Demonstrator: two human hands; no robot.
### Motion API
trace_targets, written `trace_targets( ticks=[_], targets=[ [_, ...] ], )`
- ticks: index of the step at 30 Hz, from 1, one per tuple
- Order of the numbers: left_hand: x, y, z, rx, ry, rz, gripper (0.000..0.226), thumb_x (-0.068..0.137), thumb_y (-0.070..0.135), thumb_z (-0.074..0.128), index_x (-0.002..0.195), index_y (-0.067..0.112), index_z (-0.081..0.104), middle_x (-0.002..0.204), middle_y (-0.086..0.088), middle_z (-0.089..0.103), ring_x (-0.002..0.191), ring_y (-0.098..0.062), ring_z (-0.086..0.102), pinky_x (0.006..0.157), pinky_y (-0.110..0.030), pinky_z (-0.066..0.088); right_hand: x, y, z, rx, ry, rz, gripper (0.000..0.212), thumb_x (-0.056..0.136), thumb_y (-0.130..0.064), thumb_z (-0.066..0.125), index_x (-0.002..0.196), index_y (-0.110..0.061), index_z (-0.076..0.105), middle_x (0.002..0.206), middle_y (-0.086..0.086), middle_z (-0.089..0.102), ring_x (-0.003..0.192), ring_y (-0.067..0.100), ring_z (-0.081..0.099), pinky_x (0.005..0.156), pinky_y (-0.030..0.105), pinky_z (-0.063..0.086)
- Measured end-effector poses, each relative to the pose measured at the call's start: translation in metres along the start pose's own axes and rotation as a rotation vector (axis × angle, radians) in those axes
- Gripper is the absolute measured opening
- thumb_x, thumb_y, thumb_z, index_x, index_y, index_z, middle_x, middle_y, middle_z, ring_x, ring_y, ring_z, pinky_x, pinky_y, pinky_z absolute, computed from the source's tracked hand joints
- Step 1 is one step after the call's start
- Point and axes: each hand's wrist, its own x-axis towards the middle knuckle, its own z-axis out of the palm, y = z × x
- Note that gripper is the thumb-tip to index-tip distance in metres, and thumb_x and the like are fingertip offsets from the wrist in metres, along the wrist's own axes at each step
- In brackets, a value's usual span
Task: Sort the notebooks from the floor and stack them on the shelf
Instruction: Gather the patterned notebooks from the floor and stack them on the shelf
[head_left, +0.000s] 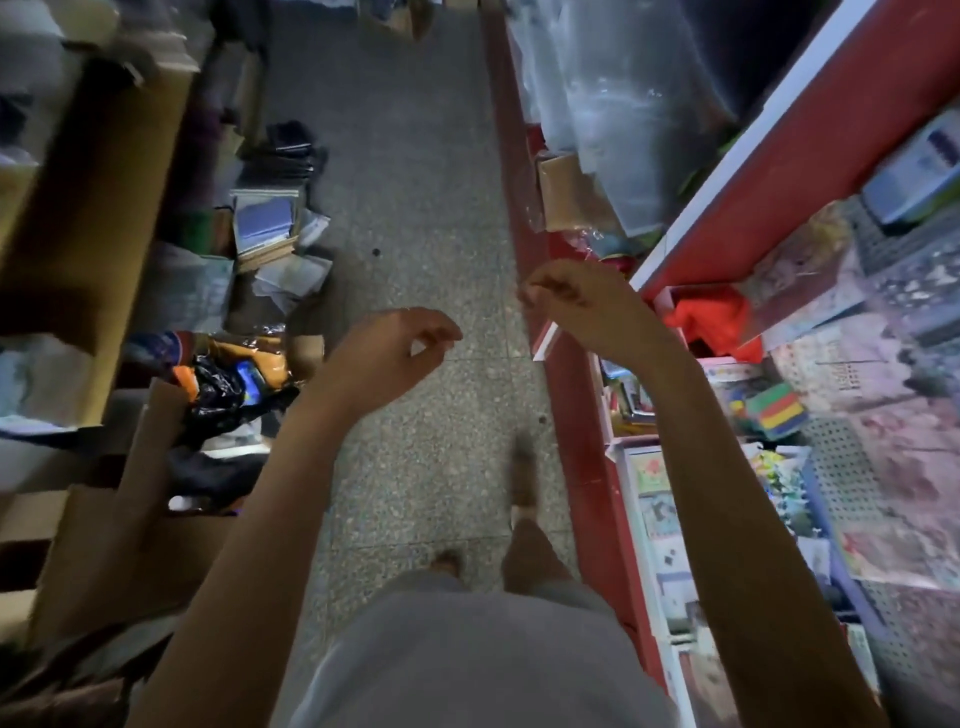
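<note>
The left hand hangs in the air over the speckled floor, its grip slack, fingers loosely curled round nothing; the right hand is raised just beside the red shelf, its grip likewise loose and empty; the notebooks lie in an untidy pile on the floor by cardboard boxes at the left, well apart from both hands.

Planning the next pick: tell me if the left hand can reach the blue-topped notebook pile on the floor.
Probably not yet. The left hand hangs empty above the aisle, short of the notebook pile ahead. Nothing blocks the way.
</note>
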Motion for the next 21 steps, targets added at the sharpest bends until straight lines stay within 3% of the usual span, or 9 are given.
trace_targets(
  ticks=[3,9,12,15,19,21],
  targets=[
    [0.056,-0.006,0.001,-0.014,-0.003,-0.003,0.020,0.089,0.007,0.056,0.103,0.015,0.068,0.102,0.001,0.069,0.092,-0.013,0.063,0.080,-0.027,0.047,0.052,0.031,-0.017,-0.021,-0.050,-0.006,0.013,0.092,-0.015,0.055,0.093,-0.012,0.067,0.082,-0.006,0.062,0.073,0.002,0.055,0.068,0.007,0.038],
    [0.158,-0.019,-0.009,-0.049,0.042,-0.081,0.021,0.089,0.011,0.054,0.103,0.019,0.068,0.096,0.008,0.067,0.090,-0.010,0.063,0.083,-0.036,0.051,0.162,0.072,-0.061,0.020,-0.152,-0.051,0.012,0.092,-0.020,0.055,0.089,-0.018,0.067,0.081,-0.012,0.063,0.074,-0.002,0.056,0.071,0.019,0.042],
    [0.197,-0.022,-0.023,-0.054,0.084,-0.136,0.023,0.088,0.004,0.056,0.103,0.017,0.069,0.097,0.008,0.067,0.091,-0.009,0.063,0.084,-0.035,0.052,0.219,0.077,-0.081,0.027,-0.188,-0.077,0.018,0.092,-0.019,0.055,0.094,-0.008,0.069,0.088,-0.003,0.068,0.082,0.007,0.061,0.077,0.021,0.045],
    [0.226,-0.034,-0.044,-0.064,0.129,-0.229,0.024,0.089,0.005,0.056,0.104,0.019,0.068,0.098,0.010,0.066,0.093,-0.007,0.062,0.084,-0.028,0.049,0.277,0.075,-0.089,0.025,-0.239,-0.128,0.019,0.093,-0.020,0.055,0.098,-0.008,0.068,0.092,0.001,0.069,0.085,0.008,0.063,0.077,0.022,0.046],
    [0.259,-0.065,-0.082,-0.081,0.208,-0.324,0.025,0.090,0.005,0.054,0.105,0.019,0.067,0.098,0.011,0.064,0.089,-0.003,0.059,0.076,-0.014,0.044,0.352,0.063,-0.076,0.060,-0.326,-0.184,0.016,0.093,-0.019,0.055,0.098,-0.011,0.068,0.091,-0.006,0.067,0.082,-0.004,0.059,0.072,0.010,0.043],
    [0.274,-0.090,-0.105,-0.074,0.230,-0.349,0.024,0.090,0.003,0.053,0.104,0.016,0.067,0.100,0.007,0.065,0.090,-0.006,0.059,0.078,-0.020,0.045,0.390,0.054,-0.060,0.048,-0.368,-0.214,0.015,0.092,-0.020,0.056,0.096,-0.013,0.068,0.088,-0.009,0.066,0.077,-0.009,0.057,0.068,0.005,0.040]
  ],
)
